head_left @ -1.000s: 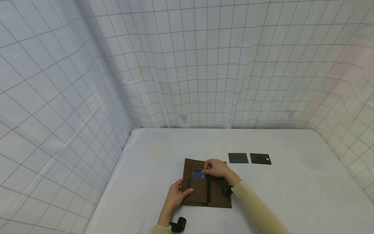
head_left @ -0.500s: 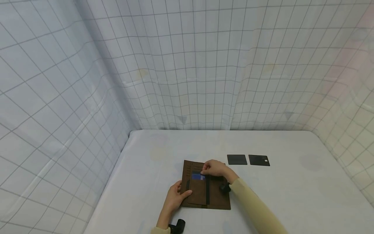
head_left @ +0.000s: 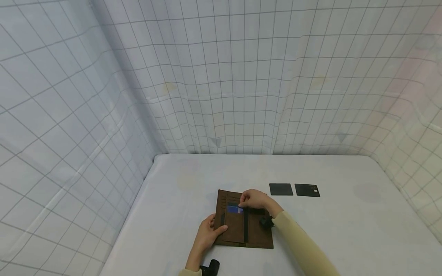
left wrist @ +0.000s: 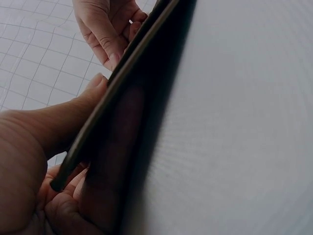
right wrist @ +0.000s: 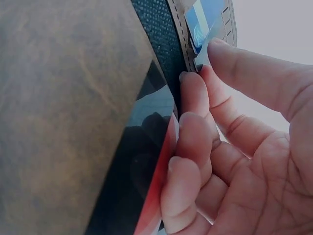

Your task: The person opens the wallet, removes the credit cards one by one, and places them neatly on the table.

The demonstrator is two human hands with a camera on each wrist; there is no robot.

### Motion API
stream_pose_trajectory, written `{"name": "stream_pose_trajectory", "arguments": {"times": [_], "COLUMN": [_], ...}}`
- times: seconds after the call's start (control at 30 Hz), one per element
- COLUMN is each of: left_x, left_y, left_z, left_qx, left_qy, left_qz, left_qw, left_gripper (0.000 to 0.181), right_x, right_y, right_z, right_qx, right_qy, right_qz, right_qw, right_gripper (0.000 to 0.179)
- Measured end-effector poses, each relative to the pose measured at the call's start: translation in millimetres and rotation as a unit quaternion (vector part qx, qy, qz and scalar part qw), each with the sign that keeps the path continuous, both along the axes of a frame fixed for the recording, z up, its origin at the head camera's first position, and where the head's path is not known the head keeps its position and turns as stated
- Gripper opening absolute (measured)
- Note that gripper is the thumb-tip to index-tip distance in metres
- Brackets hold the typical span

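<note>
Left hand [head_left: 206, 232] grips brown wallet [head_left: 235, 227], right hand [head_left: 254, 199] pinches blue card [head_left: 233, 209] in it; gray card [head_left: 281, 189], black card [head_left: 305, 190] on desk [head_left: 348, 218] beyond right hand.

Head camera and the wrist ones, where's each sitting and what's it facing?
Head: worn on the head, facing forward and down at the table, brown wallet and two dark cards; the left hand, right hand and sleeves show.
Left wrist: on the left wrist, facing the wallet's edge; the left hand grips it, the right hand beyond.
Right wrist: on the right wrist, facing the wallet and blue card; only the right hand shows.
Shared: both hands appear in the head and left wrist views.
</note>
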State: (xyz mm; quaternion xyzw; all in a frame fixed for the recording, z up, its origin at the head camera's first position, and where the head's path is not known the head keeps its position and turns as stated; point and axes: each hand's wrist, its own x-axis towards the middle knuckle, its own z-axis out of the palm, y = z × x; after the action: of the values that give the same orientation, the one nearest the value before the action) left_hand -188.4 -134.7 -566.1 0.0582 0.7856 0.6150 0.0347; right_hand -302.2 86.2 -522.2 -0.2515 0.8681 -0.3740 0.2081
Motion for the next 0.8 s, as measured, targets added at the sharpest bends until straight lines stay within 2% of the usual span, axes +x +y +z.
{"name": "stream_pose_trajectory", "arguments": {"times": [0.17, 0.4, 0.5, 0.63, 0.8], "left_x": [0.9, 11.7, 14.4, 14.9, 14.7], "left_y": [1.5, 7.8, 9.1, 9.3, 8.9], "left_z": [3.1, 34.5, 41.2, 42.3, 41.5], "left_qx": [-0.003, -0.004, -0.007, -0.007, -0.006], "left_qy": [-0.003, -0.002, -0.002, 0.000, 0.002], "left_qz": [0.002, -0.002, -0.001, -0.002, -0.002], "left_qw": [1.0000, 1.0000, 1.0000, 1.0000, 1.0000], "left_gripper": [0.052, 0.049, 0.049, 0.049, 0.049], "right_x": [0.9, 0.0, -0.3, -0.5, -0.5], "right_y": [-1.8, -5.2, -6.2, -6.9, -7.6], "right_z": [1.2, 0.1, 0.1, 0.6, -0.2], "right_qx": [0.013, 0.046, 0.048, 0.044, 0.049], "right_qy": [0.004, 0.008, -0.003, -0.018, -0.012], "right_qz": [0.000, -0.009, -0.017, -0.026, -0.032], "right_qw": [0.9999, 0.9989, 0.9987, 0.9985, 0.9982], "right_gripper": [0.012, 0.014, 0.014, 0.014, 0.015]}}
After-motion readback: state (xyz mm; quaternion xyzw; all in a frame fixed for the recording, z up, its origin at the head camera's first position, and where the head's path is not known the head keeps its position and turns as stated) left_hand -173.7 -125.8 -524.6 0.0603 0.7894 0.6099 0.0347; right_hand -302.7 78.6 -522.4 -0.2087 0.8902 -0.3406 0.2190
